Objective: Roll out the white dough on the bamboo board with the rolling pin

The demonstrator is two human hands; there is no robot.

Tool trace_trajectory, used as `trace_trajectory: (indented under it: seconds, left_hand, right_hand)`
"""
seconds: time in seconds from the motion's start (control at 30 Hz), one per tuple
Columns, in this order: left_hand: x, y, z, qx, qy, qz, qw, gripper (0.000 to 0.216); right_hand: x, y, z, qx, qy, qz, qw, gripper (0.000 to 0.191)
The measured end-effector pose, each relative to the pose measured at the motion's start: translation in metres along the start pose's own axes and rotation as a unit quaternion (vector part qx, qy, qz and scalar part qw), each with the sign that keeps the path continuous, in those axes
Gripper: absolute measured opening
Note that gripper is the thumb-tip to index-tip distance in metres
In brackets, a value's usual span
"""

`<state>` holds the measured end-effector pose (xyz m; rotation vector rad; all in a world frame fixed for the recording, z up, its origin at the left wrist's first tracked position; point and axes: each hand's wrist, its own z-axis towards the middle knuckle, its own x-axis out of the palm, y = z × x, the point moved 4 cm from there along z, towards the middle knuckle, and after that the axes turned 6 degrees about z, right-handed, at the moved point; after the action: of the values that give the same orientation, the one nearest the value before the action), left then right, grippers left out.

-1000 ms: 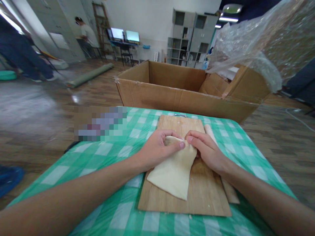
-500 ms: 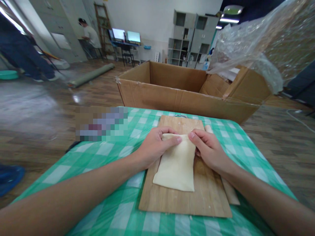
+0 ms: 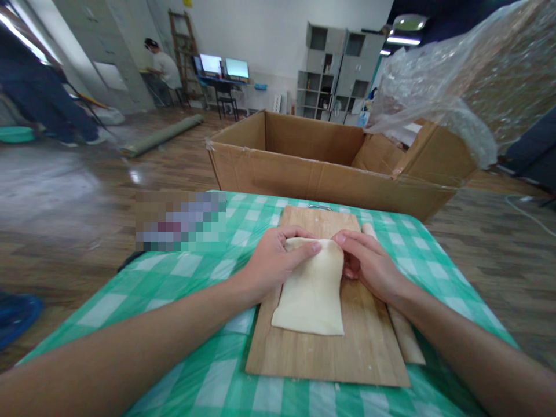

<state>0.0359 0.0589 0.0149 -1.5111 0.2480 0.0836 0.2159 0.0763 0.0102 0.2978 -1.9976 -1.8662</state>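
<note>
A flat, pale sheet of dough (image 3: 310,298) hangs over a wooden cutting board (image 3: 324,359), its lower part lying on or close to the wood. My left hand (image 3: 280,255) pinches the dough's far edge, thumb on top and fingers behind. At the far right corner, my right hand (image 3: 367,258) has its thumb and fingertips closed on the dough, the other fingers curled beneath. Partly behind my right hand and forearm, a wooden rolling pin (image 3: 406,336) lies along the board's right side.
The board rests on a table with a green and white checked cloth (image 3: 195,347). A pixelated patch (image 3: 180,223) hides something at the left rear. Beyond the table stands a large cardboard box (image 3: 321,174) with plastic wrap (image 3: 434,81). A person (image 3: 163,69) sits far back.
My right thumb and fingers have shifted slightly at the dough's far right corner, the fingers straighter now. The dough's near edge has moved up a little. My left hand keeps its pinch.
</note>
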Motion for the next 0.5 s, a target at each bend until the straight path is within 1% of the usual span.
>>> trace_trajectory:
  seconds: [0.13,0.2,0.27,0.33,0.4,0.5]
  left_hand:
    - [-0.0001,0.0016,0.0,-0.011,-0.012,-0.031,0.999,0.036]
    - [0.0002,0.0021,0.0,-0.014,-0.011,-0.045,0.999,0.036]
    - [0.0001,0.0026,0.0,-0.016,-0.012,-0.056,0.998,0.035]
    - [-0.0004,0.0034,0.0001,-0.017,-0.014,-0.062,0.998,0.035]
    - [-0.0003,0.004,0.0003,-0.017,-0.011,-0.065,0.998,0.036]
    - [0.0001,0.0047,0.0006,-0.023,-0.009,-0.077,0.997,0.037]
  right_hand:
    - [-0.0003,0.0056,-0.0006,-0.054,-0.012,-0.041,0.998,0.036]
    - [-0.0011,0.004,-0.0002,-0.052,-0.017,-0.019,0.998,0.037]
    - [-0.0012,0.0004,0.0005,-0.027,-0.011,0.014,0.999,0.04]
    - [-0.001,-0.0006,0.0007,-0.018,-0.006,0.021,1.0,0.041]
    - [-0.0015,0.0021,0.0002,-0.037,-0.016,-0.008,0.999,0.04]
    - [-0.0037,0.0063,-0.0005,-0.068,-0.05,-0.039,0.996,0.041]
